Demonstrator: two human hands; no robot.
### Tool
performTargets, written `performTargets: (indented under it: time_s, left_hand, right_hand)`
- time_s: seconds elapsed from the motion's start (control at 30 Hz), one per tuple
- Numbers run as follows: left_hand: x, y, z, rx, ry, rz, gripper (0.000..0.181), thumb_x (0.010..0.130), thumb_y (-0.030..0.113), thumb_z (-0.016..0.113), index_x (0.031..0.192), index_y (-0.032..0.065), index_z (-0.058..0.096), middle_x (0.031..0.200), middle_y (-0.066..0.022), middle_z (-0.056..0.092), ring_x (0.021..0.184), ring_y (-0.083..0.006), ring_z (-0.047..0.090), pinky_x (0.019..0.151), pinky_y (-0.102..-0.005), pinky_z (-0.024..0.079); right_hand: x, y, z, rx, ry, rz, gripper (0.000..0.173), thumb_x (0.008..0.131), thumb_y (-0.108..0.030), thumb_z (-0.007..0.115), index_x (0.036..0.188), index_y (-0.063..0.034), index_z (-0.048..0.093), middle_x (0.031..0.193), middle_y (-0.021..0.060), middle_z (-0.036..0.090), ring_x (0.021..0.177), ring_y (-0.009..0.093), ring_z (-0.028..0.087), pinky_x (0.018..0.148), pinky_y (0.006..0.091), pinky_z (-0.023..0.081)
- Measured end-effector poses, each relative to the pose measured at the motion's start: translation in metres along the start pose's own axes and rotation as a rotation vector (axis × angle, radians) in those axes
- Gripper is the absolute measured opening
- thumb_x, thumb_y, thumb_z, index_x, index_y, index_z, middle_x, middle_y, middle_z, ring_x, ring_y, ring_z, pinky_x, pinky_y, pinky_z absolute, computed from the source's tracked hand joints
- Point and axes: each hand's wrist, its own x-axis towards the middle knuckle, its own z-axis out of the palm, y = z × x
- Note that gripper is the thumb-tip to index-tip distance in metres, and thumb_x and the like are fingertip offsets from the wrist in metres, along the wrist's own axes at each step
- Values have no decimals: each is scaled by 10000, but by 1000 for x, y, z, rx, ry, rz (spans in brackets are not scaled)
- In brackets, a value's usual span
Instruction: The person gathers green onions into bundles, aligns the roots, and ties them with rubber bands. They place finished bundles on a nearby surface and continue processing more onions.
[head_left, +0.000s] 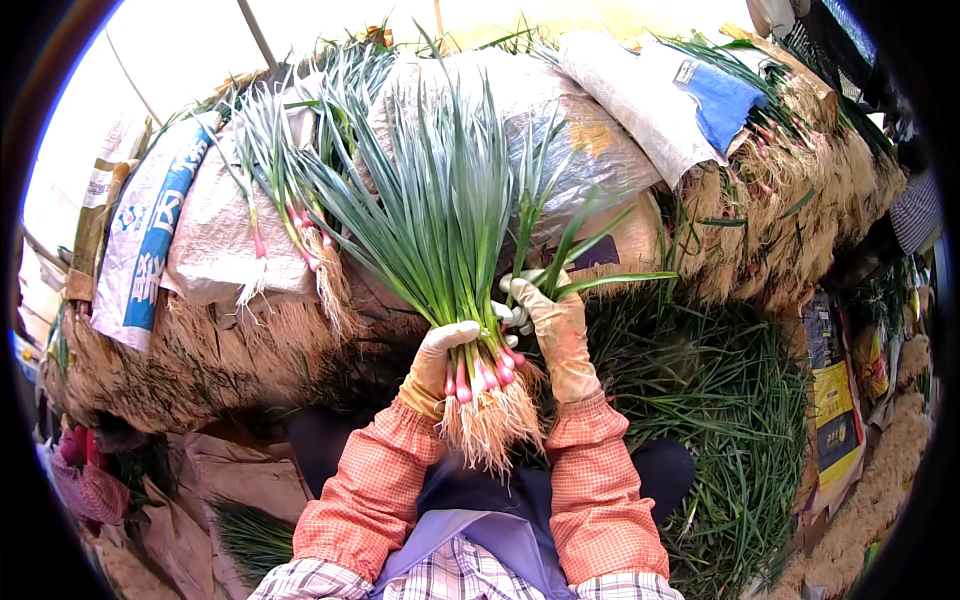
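Note:
My gloved left hand (442, 352) is closed around the lower stems of a bunch of green onions (457, 247). The leaves fan upward and away from me. Pink bulbs and pale, stringy roots (487, 420) hang below the grip. Close to the bunch's right side is my right hand (559, 322), also gloved, with a few loose green leaves (559, 266) pinched in it. Their upper ends look blurred. Beyond my hands, loose onions (300, 232) with pink bulbs lie on woven plastic sacking (217, 240).
A long heap of onions, roots (247, 352) facing me, stands under the sacking. More roots (780, 217) show at the right. Stripped leaves (720, 405) cover the ground at my right, beside a yellow-and-black printed bag (836, 405). At lower left lie brown sacks (240, 472).

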Motion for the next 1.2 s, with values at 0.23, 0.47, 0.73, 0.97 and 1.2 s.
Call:
performTargets:
  time_s: [0.23, 0.47, 0.73, 0.97, 1.2]
  left_hand:
    - [8, -6, -14, 193, 57, -96, 433, 854, 232, 565, 1099, -125, 552, 897, -328, 648, 708, -381, 684, 675, -426, 585]
    - [17, -5, 5, -29, -20, -49, 339, 893, 176, 516, 1109, -85, 538, 872, -314, 654, 673, -351, 682, 640, -381, 591]
    - [-5, -10, 5, -223, -109, -79, 394, 803, 156, 606, 1138, -30, 518, 1045, -182, 583, 958, -338, 630, 896, -584, 518]
    - [-20, -1, 24, -213, -147, -29, 597, 872, 174, 585, 1376, -58, 366, 1169, -222, 595, 963, -300, 654, 850, -556, 549]
    - [-84, 21, 49, 50, -7, 186, 574, 795, 221, 640, 1231, -105, 459, 1000, -197, 624, 859, -311, 667, 809, -450, 579]
  right_hand:
    - [21, 8, 3, -1016, 132, -564, 212, 829, -51, 619, 1040, -74, 614, 805, 164, 672, 721, 341, 673, 620, 403, 524]
    - [0, 14, 8, 6, 247, -635, 163, 860, 31, 625, 996, -58, 638, 848, 56, 658, 706, 141, 624, 614, 269, 508]
    - [23, -30, -3, 830, -57, -26, 357, 1004, -154, 401, 1270, 52, 522, 500, -108, 239, 398, 25, 239, 373, 208, 245]
    - [29, 30, -117, 28, 100, 176, 486, 945, -243, 579, 1330, 34, 473, 664, -15, 576, 544, 94, 539, 480, 251, 431]
    - [-23, -27, -105, -898, -476, 61, 463, 875, -277, 663, 1260, -43, 554, 1146, 201, 644, 1079, 329, 613, 903, 397, 480]
